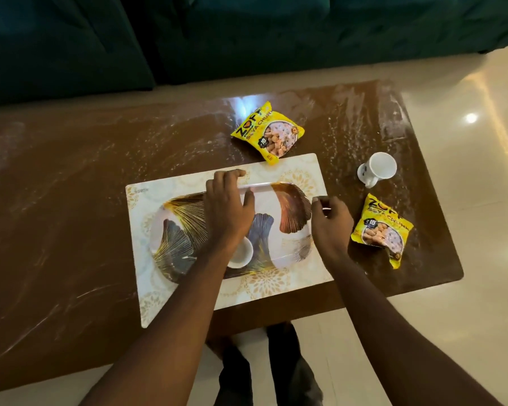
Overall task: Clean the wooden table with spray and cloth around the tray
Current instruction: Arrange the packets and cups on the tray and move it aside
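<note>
The left hand [228, 206] curls over the far rim of the tray [173, 238], which sits on a mat [147, 303] on the wooden table [56, 186]. The right hand [330, 221] pinches its right end. I think the tray gets lifted away next; keep it level.

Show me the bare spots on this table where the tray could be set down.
The widest free patch is the table's left half, from its left edge to the placemat. A narrower strip lies beyond the placemat, left of the far packet. The right end is crowded with the cup and near packet.
</note>
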